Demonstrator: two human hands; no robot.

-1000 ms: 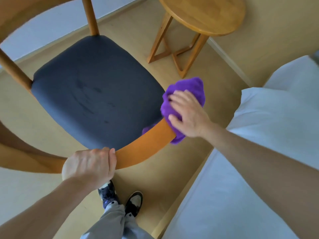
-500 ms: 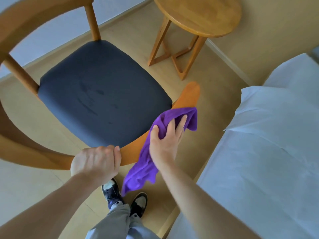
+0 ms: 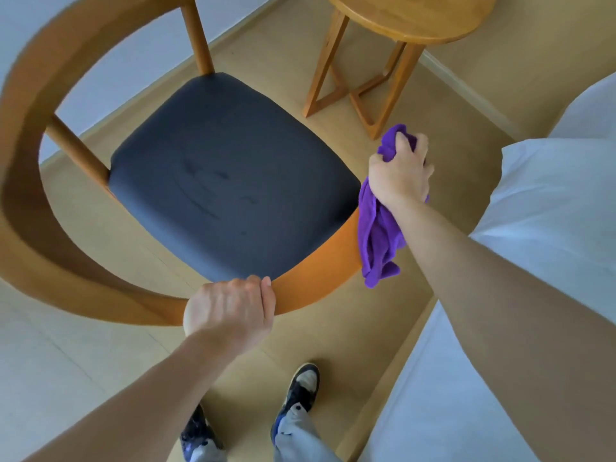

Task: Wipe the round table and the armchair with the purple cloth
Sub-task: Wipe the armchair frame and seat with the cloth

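Purple cloth [image 3: 378, 235] is bunched in the right hand [image 3: 400, 175], whose fingers curl round it at the end of the curved wooden rail [image 3: 320, 281] of the armchair [image 3: 30, 135]; the upper part of the cloth pokes out above the fist, while the rest hangs down over the rail end, touching the wood beside the dark seat cushion [image 3: 226, 181]. The left hand [image 3: 230, 308] grips the same rail nearer the person, fingers wrapped over its top edge and thumb against the side. The round table [image 3: 413, 18] stands on its angled wooden legs beyond the chair, near the cloth hand but apart from it, with only part of its top in view. A white bed [image 3: 533, 201] fills the right side, just beside the right forearm. Below, on the pale floor [image 3: 83, 361], two dark and white shoes [image 3: 300, 388] and grey trouser legs [image 3: 296, 435] show between the arms.
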